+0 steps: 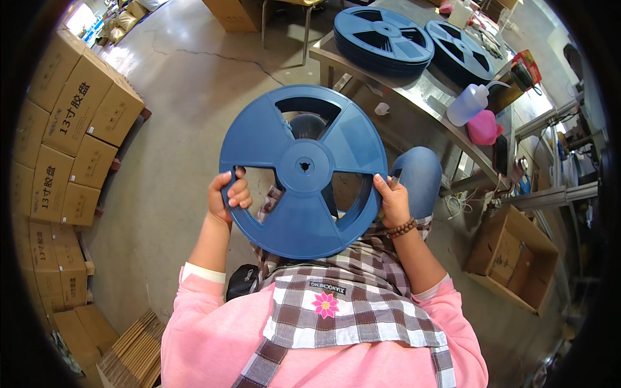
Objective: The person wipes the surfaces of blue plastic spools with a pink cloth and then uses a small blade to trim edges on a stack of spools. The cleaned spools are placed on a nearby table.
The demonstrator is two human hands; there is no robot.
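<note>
A blue plastic reel (303,223) with a round hub and wide cut-out windows is held above my lap, its flat face towards me. Layered edges show inside its right-hand window, and I cannot tell whether more than one reel is held. My left hand (230,194) grips the left rim, with fingers curled through the lower left window. On the opposite side, my right hand (394,201) clasps the rim with the thumb on the face; its other fingers are mostly hidden. Beneath the reel are my checked apron (349,330) and a knee in jeans (418,177).
On the metal table (439,104) ahead right stand two stacks of blue reels (387,31), a squeeze bottle (466,105) and a pink object (482,127). An open cardboard box (485,242) lies right. Stacked cartons (73,111) line the left, with folded cardboard (133,349) nearer.
</note>
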